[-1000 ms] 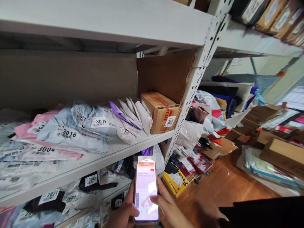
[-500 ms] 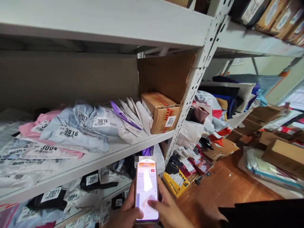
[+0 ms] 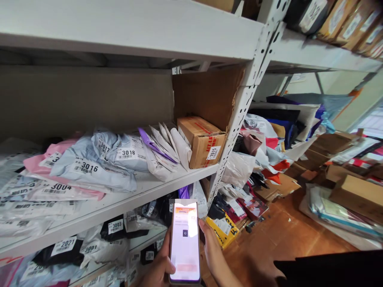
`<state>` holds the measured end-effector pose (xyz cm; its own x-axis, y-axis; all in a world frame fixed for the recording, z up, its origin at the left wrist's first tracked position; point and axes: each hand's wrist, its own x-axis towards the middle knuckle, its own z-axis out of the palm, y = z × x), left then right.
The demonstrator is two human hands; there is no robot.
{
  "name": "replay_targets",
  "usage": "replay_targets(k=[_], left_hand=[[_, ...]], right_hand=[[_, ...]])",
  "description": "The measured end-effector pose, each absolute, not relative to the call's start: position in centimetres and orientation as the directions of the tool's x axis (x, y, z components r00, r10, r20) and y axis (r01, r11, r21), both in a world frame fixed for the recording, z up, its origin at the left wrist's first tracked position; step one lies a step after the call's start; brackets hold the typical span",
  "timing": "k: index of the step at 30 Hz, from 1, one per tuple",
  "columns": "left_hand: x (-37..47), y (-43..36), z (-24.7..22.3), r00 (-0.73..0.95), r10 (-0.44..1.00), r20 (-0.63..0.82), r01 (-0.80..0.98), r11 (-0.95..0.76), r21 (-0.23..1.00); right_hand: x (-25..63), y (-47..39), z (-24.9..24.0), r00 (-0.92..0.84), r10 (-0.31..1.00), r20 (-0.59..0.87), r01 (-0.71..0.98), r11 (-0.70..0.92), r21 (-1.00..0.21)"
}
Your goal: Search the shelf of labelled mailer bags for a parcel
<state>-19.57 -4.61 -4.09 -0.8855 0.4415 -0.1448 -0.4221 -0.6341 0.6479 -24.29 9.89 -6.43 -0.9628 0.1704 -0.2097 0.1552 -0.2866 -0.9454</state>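
A lit smartphone (image 3: 184, 255) is upright at the bottom centre, its screen pale with an orange strip on top and a small dark square in the middle. My left hand (image 3: 161, 261) is closed round its left side, the thumb along the edge. My right hand (image 3: 214, 251) is at the phone's right edge, one digit stretched up beside the screen and off the glass; its other fingers are mostly hidden. Beyond the phone, on the shelf, lie a grey-blue parcel bag marked 3016 (image 3: 89, 167), another marked 3018 (image 3: 128, 151) and a carton marked 7015 (image 3: 202, 141).
A white shelf edge (image 3: 113, 203) runs across in front of me, with more labelled bags such as a black one (image 3: 64, 247) below. A perforated post (image 3: 239, 119) stands at the right. Yellow packaging (image 3: 223, 229) and cartons (image 3: 357, 195) lie by the brown floor (image 3: 269, 239).
My right thumb has left the phone's screen, and my right hand has shifted to the phone's right side. On the screen, the keypad is gone and a small dark square shows.
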Motion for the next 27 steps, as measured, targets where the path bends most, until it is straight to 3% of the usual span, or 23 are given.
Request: replay_targets(k=[3, 13, 21, 27], left_hand=[[-19.5, -4.7, -4.2, -0.891, 0.416, -0.181, -0.430, -0.648, 0.629], [-19.1, -5.3, -4.3, -0.864, 0.438, -0.248, -0.488, -0.611, 0.623], [-19.0, -5.2, -4.1, -0.867, 0.441, -0.230, -0.476, -0.600, 0.643], [-18.9, -5.2, -3.7, -0.872, 0.429, -0.236, -0.472, -0.608, 0.638]], right_hand=[[-24.1, 9.8, -6.6, -0.947, 0.211, -0.244, 0.184, -0.269, -0.945], [-23.7, 9.7, -5.2, -0.964, 0.173, -0.202, 0.160, -0.229, -0.960], [-23.7, 10.0, -7.4, -0.984, 0.119, -0.132, 0.103, -0.224, -0.969], [-23.6, 9.8, -6.5, -0.975, 0.121, -0.184, 0.153, -0.227, -0.962]])
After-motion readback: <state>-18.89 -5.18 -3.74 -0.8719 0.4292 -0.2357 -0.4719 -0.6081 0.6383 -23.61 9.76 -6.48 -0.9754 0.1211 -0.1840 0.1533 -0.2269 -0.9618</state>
